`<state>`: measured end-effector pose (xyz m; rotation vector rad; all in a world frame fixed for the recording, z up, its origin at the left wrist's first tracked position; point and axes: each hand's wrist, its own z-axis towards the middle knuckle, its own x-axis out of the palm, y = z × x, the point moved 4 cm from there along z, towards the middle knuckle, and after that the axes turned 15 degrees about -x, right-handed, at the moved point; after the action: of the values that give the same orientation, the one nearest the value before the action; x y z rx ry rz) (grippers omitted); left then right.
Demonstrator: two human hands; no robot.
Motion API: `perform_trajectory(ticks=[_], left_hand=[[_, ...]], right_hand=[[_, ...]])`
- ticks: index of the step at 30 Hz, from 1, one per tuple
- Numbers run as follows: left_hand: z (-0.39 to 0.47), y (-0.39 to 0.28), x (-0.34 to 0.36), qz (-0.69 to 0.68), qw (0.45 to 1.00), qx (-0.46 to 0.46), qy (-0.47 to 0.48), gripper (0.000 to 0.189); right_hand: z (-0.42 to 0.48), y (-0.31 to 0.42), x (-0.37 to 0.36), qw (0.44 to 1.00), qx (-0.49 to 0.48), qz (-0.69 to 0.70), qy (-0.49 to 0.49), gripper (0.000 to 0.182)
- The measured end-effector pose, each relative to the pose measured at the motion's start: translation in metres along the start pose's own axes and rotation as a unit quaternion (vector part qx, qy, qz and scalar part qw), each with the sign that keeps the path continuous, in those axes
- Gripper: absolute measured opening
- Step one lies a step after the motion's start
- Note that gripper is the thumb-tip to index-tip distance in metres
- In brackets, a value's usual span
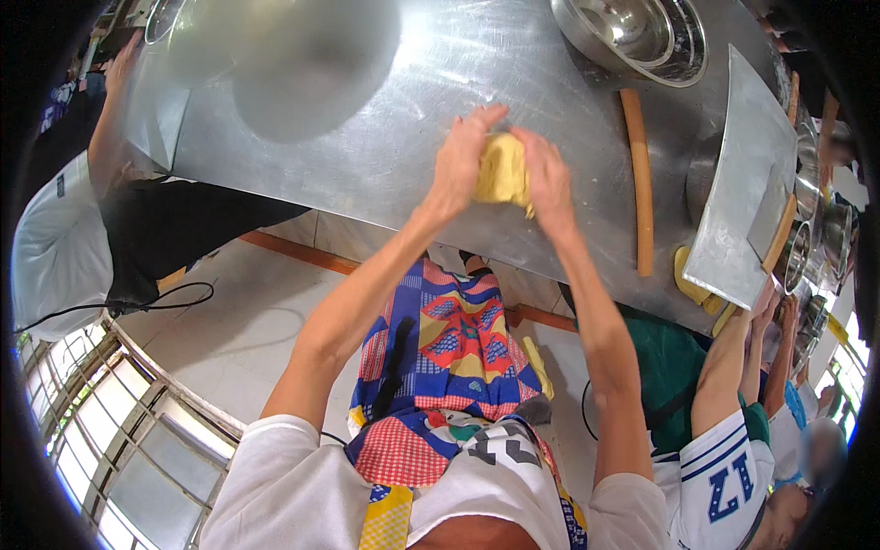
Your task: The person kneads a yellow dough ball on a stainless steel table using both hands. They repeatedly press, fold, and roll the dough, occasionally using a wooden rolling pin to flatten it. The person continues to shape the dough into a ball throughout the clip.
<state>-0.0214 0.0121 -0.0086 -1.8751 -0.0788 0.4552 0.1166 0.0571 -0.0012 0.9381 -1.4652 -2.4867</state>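
A lump of yellow dough lies between my two hands on the stainless steel table. My left hand presses against the dough's left side, its fingers pointing up and to the right. On the opposite side, my right hand cups the dough, with the fingertips at its upper edge. Both hands are slightly blurred. To the right of them a wooden rolling pin lies on the metal, running away from me.
Nested steel bowls stand at the upper right. A metal sheet and a wood-handled scraper are at the right, near yellow cloth. Co-workers stand on both sides, one reaching over the table's left end. A blurred patch covers the upper left.
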Motion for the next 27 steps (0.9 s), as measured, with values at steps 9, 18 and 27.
perform_trajectory(ticks=[9,18,27], left_hand=[[-0.098,-0.006,0.028,0.163,0.968,0.08,-0.172,0.031],[-0.021,-0.005,0.018,0.191,0.954,0.058,-0.224,0.03],[0.084,-0.011,0.014,0.187,0.953,0.055,-0.233,0.031]], right_hand=[[-0.073,0.055,0.021,0.967,0.002,-0.206,-0.15,0.013],[0.001,0.007,0.024,0.982,-0.023,-0.185,-0.043,0.022],[0.102,-0.052,0.026,0.982,-0.083,-0.163,-0.047,0.025]])
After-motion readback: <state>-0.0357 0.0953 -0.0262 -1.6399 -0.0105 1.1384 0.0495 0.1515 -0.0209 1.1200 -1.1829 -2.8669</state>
